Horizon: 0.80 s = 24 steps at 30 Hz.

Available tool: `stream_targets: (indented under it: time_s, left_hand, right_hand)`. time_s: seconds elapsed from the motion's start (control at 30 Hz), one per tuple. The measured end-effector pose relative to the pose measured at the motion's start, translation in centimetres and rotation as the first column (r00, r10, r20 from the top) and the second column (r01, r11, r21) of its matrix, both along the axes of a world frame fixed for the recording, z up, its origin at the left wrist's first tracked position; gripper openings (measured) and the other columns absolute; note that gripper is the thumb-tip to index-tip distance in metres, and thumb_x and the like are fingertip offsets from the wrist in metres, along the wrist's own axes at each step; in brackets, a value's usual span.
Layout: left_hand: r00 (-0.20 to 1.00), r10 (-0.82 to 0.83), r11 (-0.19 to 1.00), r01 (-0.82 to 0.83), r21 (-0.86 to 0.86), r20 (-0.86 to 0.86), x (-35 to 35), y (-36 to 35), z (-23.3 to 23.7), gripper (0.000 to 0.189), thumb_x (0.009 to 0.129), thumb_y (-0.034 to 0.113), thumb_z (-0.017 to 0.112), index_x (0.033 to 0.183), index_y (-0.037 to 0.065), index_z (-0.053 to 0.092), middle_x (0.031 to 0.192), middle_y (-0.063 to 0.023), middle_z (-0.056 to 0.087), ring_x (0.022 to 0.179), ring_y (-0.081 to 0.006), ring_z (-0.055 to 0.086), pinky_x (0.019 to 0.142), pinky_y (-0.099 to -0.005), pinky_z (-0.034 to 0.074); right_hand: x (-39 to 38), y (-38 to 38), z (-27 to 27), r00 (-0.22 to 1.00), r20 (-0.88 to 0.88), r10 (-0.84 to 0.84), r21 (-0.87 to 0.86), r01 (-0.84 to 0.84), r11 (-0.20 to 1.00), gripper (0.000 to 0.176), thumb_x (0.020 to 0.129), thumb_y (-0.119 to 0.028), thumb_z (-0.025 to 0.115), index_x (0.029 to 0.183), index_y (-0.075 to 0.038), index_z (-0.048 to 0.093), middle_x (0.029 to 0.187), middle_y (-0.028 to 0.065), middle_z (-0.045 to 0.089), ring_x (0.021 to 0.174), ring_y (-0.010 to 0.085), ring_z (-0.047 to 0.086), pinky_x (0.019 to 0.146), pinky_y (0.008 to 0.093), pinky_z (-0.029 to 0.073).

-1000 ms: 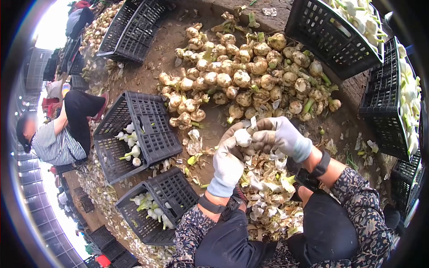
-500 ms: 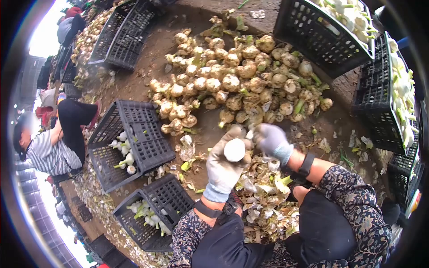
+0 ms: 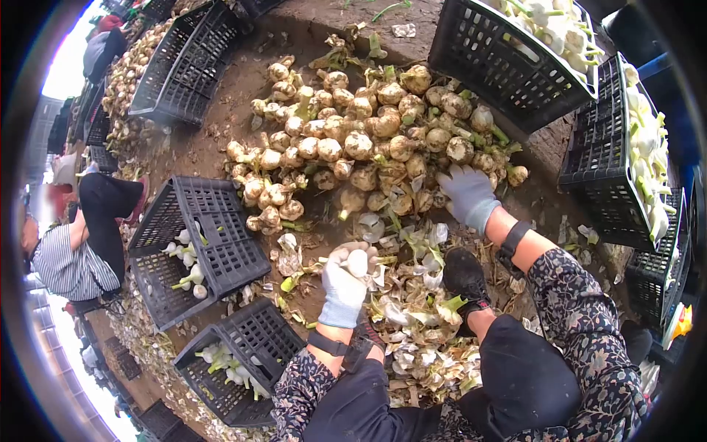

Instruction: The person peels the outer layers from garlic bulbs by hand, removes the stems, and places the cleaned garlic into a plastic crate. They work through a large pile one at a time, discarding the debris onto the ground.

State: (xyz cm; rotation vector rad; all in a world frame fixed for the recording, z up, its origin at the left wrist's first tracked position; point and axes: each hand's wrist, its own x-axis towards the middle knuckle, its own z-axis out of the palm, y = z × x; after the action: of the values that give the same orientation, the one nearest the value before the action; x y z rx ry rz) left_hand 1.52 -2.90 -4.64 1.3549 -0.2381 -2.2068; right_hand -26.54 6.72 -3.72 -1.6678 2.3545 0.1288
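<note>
My left hand [image 3: 345,286], in a pale dirty work glove, is closed around a peeled white garlic bulb [image 3: 357,263] low over the ground before my left knee. My right hand [image 3: 469,195], in a grey glove, reaches to the near right edge of a heap of unpeeled garlic bulbs [image 3: 359,145]. Its fingers are stretched out and apart against the soil-covered bulbs; nothing shows in its grasp. Loose garlic skins and leaf scraps [image 3: 412,309] lie between my feet, below both hands.
Two tilted black crates [image 3: 232,243] [image 3: 272,335] holding some white bulbs stand at the left. Crates of peeled garlic [image 3: 508,70] [image 3: 600,158] stand at the right and upper right. A person in a striped shirt [image 3: 74,258] sits at the far left.
My hands have moved apart. The left has drawn back toward me with the white garlic bulb, while the right has moved up and right to the heap.
</note>
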Motion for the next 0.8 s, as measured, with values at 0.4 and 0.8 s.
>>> stream_targets:
  time_s: [0.4, 0.8]
  left_hand:
    - [0.913, -0.397, 0.851, 0.406, -0.333, 0.099, -4.0, 4.0, 3.5, 0.052, 0.090, 0.023, 0.066, 0.136, 0.009, 0.045, 0.079, 0.0056, 0.057, 0.052, -0.0011, 0.043, 0.041, -0.0165, 0.031]
    - [0.930, -0.329, 0.596, 0.341, -0.727, 0.167, -3.0, 3.4, 5.1, 0.055, 0.084, 0.011, 0.071, 0.132, -0.002, 0.045, 0.119, -0.0082, 0.055, 0.109, -0.0141, 0.054, 0.086, -0.0272, 0.051]
  right_hand:
    - [10.2, 0.3, 3.8, 0.749, 0.655, 0.098, -0.314, 0.152, 0.937, 0.051, 0.073, -0.010, 0.066, 0.123, -0.013, 0.054, 0.103, 0.0175, 0.060, 0.093, 0.0365, 0.061, 0.078, 0.0397, 0.051]
    - [9.8, -1.8, 5.2, -0.360, 0.932, -0.050, 0.239, 0.501, 0.832, 0.027, 0.088, -0.024, 0.068, 0.101, -0.002, 0.061, 0.082, -0.0012, 0.061, 0.068, 0.0036, 0.053, 0.056, 0.0196, 0.044]
